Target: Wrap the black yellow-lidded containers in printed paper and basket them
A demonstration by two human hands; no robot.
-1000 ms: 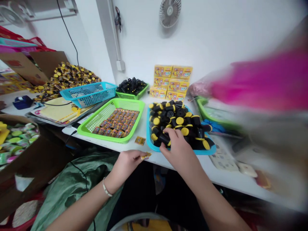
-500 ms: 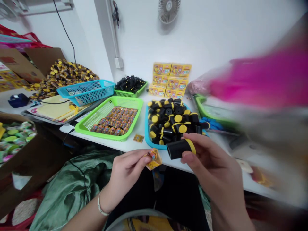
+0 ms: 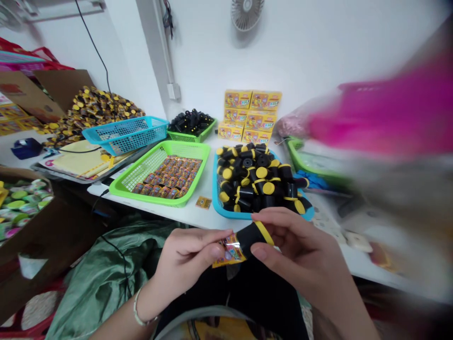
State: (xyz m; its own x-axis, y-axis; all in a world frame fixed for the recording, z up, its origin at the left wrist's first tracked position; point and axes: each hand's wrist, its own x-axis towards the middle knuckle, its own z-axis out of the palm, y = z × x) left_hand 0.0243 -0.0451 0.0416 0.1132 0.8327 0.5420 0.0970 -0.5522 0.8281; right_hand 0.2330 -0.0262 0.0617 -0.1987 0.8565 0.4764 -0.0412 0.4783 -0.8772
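My left hand (image 3: 193, 257) pinches a printed orange-and-yellow plastic sleeve (image 3: 231, 250), its right end open around the end of a black cylinder (image 3: 249, 237) with a yellow cap. The fingers and thumb of my right hand (image 3: 297, 250) are closed on that cylinder near its cap. Both hands are above my lap, in front of the table edge. Just behind them, a blue basket (image 3: 221, 211) holds a heap of similar black cylinders with yellow caps. A flat printed sleeve (image 3: 203, 202) lies on the table left of this basket.
A green basket (image 3: 118, 190) with rows of printed sleeves stands on the left. Behind it are an empty-looking blue basket (image 3: 127, 137) and a green basket (image 3: 191, 138) of black parts. Yellow boxes (image 3: 249, 113) are stacked by the wall. A blurred pink object (image 3: 389, 113) fills the right.
My right hand has brought the black cylinder left and slightly down. The cylinder's end now sits in the mouth of the sleeve, which was apart from it before.
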